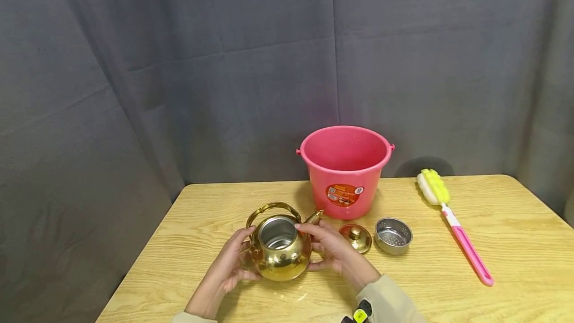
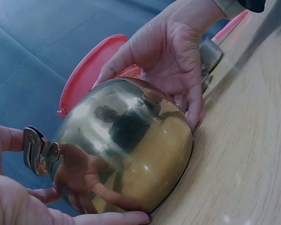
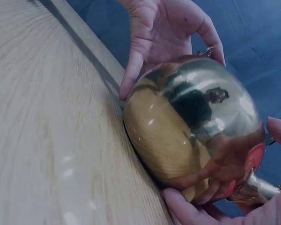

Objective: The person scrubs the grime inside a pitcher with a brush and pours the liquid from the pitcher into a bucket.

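A shiny gold metal teapot [image 1: 281, 264] stands between both hands near the front of the wooden table, its lidless mouth showing a steel inside. My left hand [image 1: 234, 259] holds its left side, thumb high by the handle's hinge and fingers low on the belly. On the spout side, my right hand [image 1: 334, 249] grips it with the thumb near the rim. The arched handle [image 1: 274, 205] leans back. In the left wrist view the teapot's belly [image 2: 126, 145] fills the middle; whether its base touches the table is unclear. To the right lie the gold lid [image 1: 362, 244] and a perforated steel strainer [image 1: 393, 244].
A pink bucket [image 1: 319, 183] with a round red label stands behind the teapot at the table's back edge. Farther right lies a sponge brush [image 1: 468, 248] with a pink and white handle. Grey curtain [image 1: 251, 88] hangs behind the table [image 1: 206, 223].
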{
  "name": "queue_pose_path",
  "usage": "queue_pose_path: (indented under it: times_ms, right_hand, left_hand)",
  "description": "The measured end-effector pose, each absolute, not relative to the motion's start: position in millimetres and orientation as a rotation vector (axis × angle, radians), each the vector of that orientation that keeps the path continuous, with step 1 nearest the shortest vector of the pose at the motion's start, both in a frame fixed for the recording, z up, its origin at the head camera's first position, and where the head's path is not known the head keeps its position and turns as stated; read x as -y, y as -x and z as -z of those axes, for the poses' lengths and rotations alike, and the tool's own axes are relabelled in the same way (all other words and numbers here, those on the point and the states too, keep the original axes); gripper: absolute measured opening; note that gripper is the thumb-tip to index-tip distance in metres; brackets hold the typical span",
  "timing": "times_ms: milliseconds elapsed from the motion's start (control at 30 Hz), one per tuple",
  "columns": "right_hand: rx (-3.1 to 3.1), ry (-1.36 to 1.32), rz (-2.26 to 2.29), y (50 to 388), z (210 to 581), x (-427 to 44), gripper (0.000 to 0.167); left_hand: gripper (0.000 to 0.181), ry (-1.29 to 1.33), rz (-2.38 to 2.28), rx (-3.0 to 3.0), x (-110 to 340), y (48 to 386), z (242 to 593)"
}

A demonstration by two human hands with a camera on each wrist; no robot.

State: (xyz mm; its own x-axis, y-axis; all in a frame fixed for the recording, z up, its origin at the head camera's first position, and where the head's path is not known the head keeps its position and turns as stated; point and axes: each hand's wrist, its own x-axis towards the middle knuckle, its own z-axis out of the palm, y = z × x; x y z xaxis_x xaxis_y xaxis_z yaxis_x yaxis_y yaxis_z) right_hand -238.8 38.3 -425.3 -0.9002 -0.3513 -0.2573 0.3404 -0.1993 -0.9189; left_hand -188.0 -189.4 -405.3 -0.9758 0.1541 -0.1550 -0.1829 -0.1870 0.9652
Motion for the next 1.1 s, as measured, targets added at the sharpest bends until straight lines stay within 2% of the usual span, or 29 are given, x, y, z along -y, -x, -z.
queue_pose_path:
  times_ms: [433,833,1100]
  right_hand:
    - [-1.626,0.066,2.085,245,426,-41,0.049]
    - [-1.615,0.053,2.106,237,424,-43,0.049]
    - [-1.659,0.081,2.121,234,408,-44,0.060]
  left_hand:
    - [0.068,-0.015,-2.238,-1.859,190,191,404]
    - [0.071,-0.022,-2.195,-1.866,192,189,406]
    - [0.070,-0.032,-2.219,-1.880,193,189,392]
